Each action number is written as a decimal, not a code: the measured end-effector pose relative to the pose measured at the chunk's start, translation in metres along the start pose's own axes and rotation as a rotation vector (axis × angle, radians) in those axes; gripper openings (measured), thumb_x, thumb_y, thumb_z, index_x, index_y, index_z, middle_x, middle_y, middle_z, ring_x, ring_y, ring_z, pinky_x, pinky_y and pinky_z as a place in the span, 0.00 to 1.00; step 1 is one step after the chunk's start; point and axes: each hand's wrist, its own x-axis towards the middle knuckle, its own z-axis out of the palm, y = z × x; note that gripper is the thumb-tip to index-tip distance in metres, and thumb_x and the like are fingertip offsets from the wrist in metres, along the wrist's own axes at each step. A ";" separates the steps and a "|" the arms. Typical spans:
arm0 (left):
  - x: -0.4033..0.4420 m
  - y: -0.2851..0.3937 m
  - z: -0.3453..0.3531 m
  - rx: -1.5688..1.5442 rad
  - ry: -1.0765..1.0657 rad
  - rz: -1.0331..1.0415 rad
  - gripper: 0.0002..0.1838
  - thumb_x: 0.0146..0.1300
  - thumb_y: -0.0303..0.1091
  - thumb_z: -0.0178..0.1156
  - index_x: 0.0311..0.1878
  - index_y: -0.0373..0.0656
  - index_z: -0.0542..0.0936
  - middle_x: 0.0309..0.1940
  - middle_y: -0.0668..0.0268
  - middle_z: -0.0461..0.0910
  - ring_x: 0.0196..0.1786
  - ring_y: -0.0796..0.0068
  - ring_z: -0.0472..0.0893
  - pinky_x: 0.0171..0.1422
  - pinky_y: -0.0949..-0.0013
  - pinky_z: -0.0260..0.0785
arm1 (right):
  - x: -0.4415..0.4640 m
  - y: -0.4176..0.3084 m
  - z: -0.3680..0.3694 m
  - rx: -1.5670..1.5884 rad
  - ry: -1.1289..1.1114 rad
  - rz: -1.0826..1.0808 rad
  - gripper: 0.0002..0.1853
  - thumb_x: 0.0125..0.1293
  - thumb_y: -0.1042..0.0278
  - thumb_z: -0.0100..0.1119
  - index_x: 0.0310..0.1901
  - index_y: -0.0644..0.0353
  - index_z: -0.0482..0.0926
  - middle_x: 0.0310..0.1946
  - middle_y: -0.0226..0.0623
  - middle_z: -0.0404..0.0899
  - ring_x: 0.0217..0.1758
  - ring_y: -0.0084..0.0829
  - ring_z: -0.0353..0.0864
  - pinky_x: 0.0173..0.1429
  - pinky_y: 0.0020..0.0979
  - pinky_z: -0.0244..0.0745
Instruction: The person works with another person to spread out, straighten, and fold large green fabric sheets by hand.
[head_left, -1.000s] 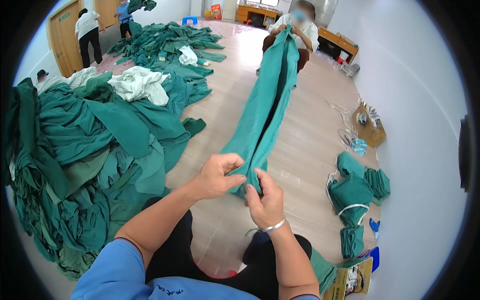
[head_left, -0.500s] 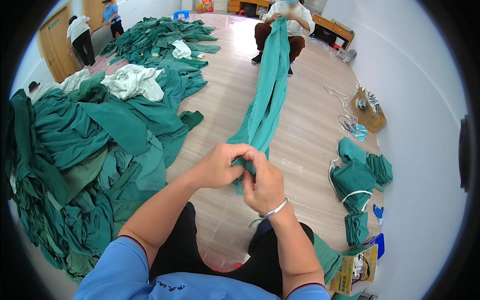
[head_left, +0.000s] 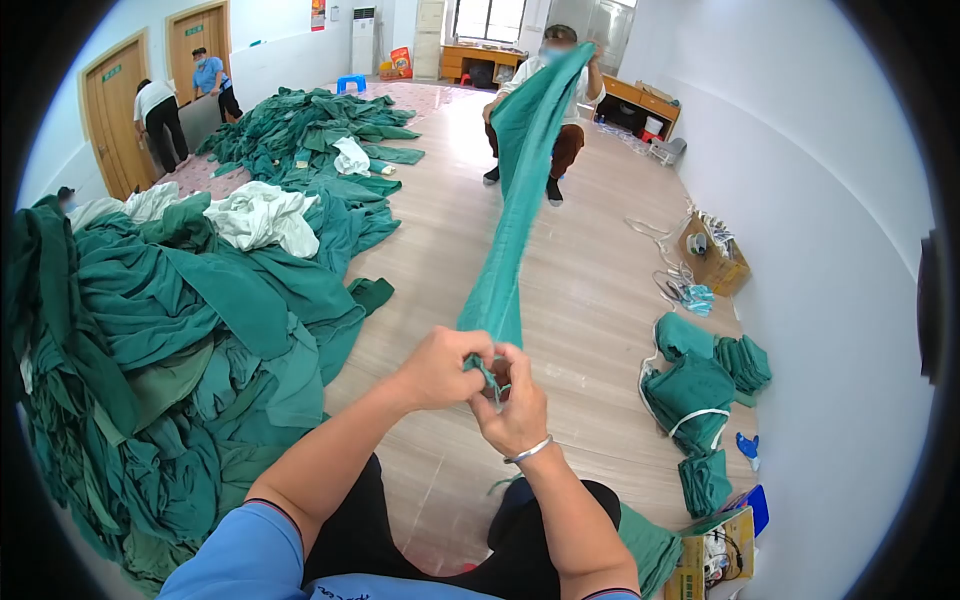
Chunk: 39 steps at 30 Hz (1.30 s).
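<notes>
A long green cloth stretches from my hands to a person opposite, who holds its far end up with one raised hand. My left hand is closed on the near end of the cloth, its fingers bunching the edge. Close beside it, my right hand pinches the same end, with thin green strings showing between the two hands. Near me the cloth is narrow and gathered; toward the person it widens and twists.
A big heap of green cloths lies at the left, with white cloth on top. Another green pile is behind. Folded green bundles, a cardboard box and a yellow box line the right wall. Other people stand far left.
The cloth has gone from spread open to narrow and twisted. The person opposite now raises its far end to one side. My hands have bunched the near end and moved slightly lower.
</notes>
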 end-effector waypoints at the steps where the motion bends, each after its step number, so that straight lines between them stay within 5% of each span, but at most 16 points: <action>1: 0.003 0.005 0.005 0.134 0.022 0.132 0.07 0.40 0.18 0.49 0.26 0.37 0.72 0.17 0.65 0.72 0.22 0.74 0.73 0.23 0.71 0.62 | 0.003 -0.002 -0.002 -0.003 -0.001 -0.003 0.26 0.45 0.79 0.58 0.49 0.62 0.63 0.31 0.41 0.74 0.29 0.37 0.75 0.32 0.32 0.70; 5: 0.009 0.033 0.023 0.238 0.108 0.308 0.09 0.36 0.18 0.48 0.25 0.37 0.73 0.20 0.54 0.73 0.24 0.56 0.74 0.29 0.64 0.67 | 0.019 -0.012 -0.016 0.024 0.112 -0.103 0.27 0.43 0.78 0.59 0.49 0.61 0.66 0.33 0.45 0.75 0.32 0.38 0.77 0.35 0.31 0.71; 7: 0.017 0.031 0.007 -0.264 0.062 0.331 0.19 0.42 0.22 0.54 0.42 0.40 0.73 0.30 0.58 0.77 0.33 0.59 0.76 0.40 0.67 0.68 | 0.031 -0.004 -0.029 -0.066 0.150 -0.258 0.16 0.46 0.78 0.58 0.40 0.62 0.73 0.28 0.43 0.76 0.27 0.34 0.77 0.32 0.29 0.72; 8: 0.016 0.031 -0.002 -0.607 0.060 0.225 0.24 0.43 0.24 0.57 0.50 0.41 0.71 0.34 0.59 0.78 0.38 0.61 0.77 0.44 0.67 0.67 | 0.037 -0.005 -0.038 0.185 0.112 0.020 0.10 0.49 0.78 0.58 0.36 0.63 0.73 0.26 0.41 0.76 0.25 0.31 0.76 0.29 0.28 0.73; 9: 0.018 0.020 -0.015 -0.613 0.081 0.206 0.24 0.43 0.24 0.57 0.50 0.41 0.71 0.34 0.59 0.78 0.38 0.61 0.77 0.44 0.67 0.67 | 0.046 -0.015 -0.049 0.429 0.074 0.302 0.05 0.51 0.78 0.57 0.32 0.63 0.74 0.24 0.39 0.76 0.22 0.28 0.76 0.26 0.26 0.73; 11: 0.020 -0.022 -0.037 -0.052 0.361 0.069 0.39 0.43 0.29 0.63 0.61 0.40 0.59 0.45 0.60 0.75 0.46 0.67 0.74 0.54 0.64 0.63 | 0.069 -0.025 -0.064 0.689 0.208 0.205 0.02 0.55 0.78 0.55 0.31 0.64 0.73 0.22 0.33 0.74 0.18 0.24 0.74 0.21 0.24 0.72; 15: -0.006 -0.151 0.020 0.170 0.525 -0.202 0.40 0.40 0.37 0.68 0.59 0.46 0.63 0.51 0.55 0.70 0.54 0.60 0.68 0.56 0.56 0.61 | 0.111 -0.086 -0.112 0.887 0.203 0.124 0.03 0.58 0.76 0.53 0.31 0.67 0.72 0.19 0.30 0.67 0.21 0.21 0.68 0.29 0.25 0.73; 17: -0.018 -0.176 0.051 0.416 0.631 -0.667 0.42 0.38 0.40 0.70 0.60 0.50 0.63 0.57 0.55 0.63 0.58 0.55 0.64 0.58 0.52 0.58 | 0.124 -0.112 -0.136 0.938 0.121 0.154 0.05 0.60 0.75 0.50 0.34 0.68 0.71 0.20 0.29 0.66 0.23 0.19 0.66 0.33 0.23 0.72; 20: -0.008 -0.218 0.060 0.402 0.912 -0.982 0.42 0.38 0.39 0.70 0.60 0.55 0.63 0.58 0.58 0.62 0.60 0.53 0.61 0.57 0.48 0.57 | 0.129 -0.146 -0.160 0.933 0.264 0.196 0.06 0.63 0.75 0.46 0.38 0.68 0.70 0.18 0.25 0.60 0.21 0.17 0.58 0.28 0.18 0.63; 23: -0.034 -0.292 0.027 0.230 0.875 -1.060 0.25 0.45 0.36 0.64 0.51 0.56 0.72 0.55 0.62 0.66 0.57 0.57 0.65 0.53 0.49 0.60 | 0.120 -0.141 -0.213 0.789 0.441 0.219 0.07 0.65 0.74 0.43 0.38 0.67 0.70 0.17 0.23 0.53 0.18 0.16 0.50 0.21 0.20 0.53; 25: -0.051 -0.322 0.009 0.265 0.873 -1.072 0.20 0.48 0.35 0.61 0.47 0.54 0.75 0.51 0.63 0.71 0.54 0.59 0.70 0.50 0.52 0.64 | 0.105 -0.101 -0.272 0.645 0.313 0.225 0.06 0.65 0.73 0.43 0.38 0.65 0.69 0.17 0.24 0.59 0.15 0.16 0.51 0.17 0.19 0.52; 27: -0.055 -0.324 -0.016 -0.078 0.959 -0.872 0.11 0.50 0.34 0.58 0.39 0.49 0.80 0.37 0.60 0.79 0.41 0.60 0.78 0.41 0.61 0.69 | 0.082 -0.071 -0.260 0.379 0.763 0.331 0.04 0.61 0.76 0.44 0.35 0.63 0.70 0.18 0.27 0.66 0.13 0.16 0.54 0.15 0.18 0.53; 30: -0.040 -0.271 -0.070 0.074 1.214 -0.615 0.10 0.49 0.31 0.59 0.37 0.45 0.80 0.26 0.59 0.80 0.31 0.60 0.79 0.35 0.67 0.70 | 0.025 0.011 -0.279 0.191 0.741 0.511 0.08 0.51 0.81 0.43 0.32 0.61 0.71 0.21 0.31 0.71 0.14 0.18 0.63 0.13 0.20 0.61; 33: -0.037 -0.219 -0.120 0.056 1.287 -0.356 0.08 0.49 0.27 0.58 0.35 0.43 0.81 0.30 0.58 0.80 0.34 0.61 0.79 0.37 0.67 0.69 | -0.005 0.077 -0.262 0.008 0.772 0.631 0.10 0.48 0.81 0.43 0.32 0.61 0.73 0.21 0.33 0.70 0.11 0.22 0.64 0.11 0.24 0.66; 38: -0.018 -0.112 -0.130 0.497 0.881 0.236 0.15 0.42 0.20 0.52 0.34 0.43 0.81 0.31 0.54 0.77 0.36 0.57 0.77 0.39 0.66 0.70 | 0.040 0.057 -0.150 -0.125 0.423 0.255 0.10 0.51 0.82 0.43 0.33 0.64 0.74 0.27 0.35 0.73 0.19 0.24 0.73 0.16 0.23 0.70; 39: -0.011 -0.095 -0.116 0.562 0.837 0.311 0.16 0.40 0.19 0.51 0.34 0.43 0.81 0.31 0.54 0.76 0.35 0.56 0.77 0.39 0.66 0.70 | 0.051 0.039 -0.119 -0.327 0.301 -0.026 0.10 0.51 0.82 0.44 0.34 0.64 0.74 0.28 0.35 0.74 0.18 0.22 0.72 0.19 0.23 0.71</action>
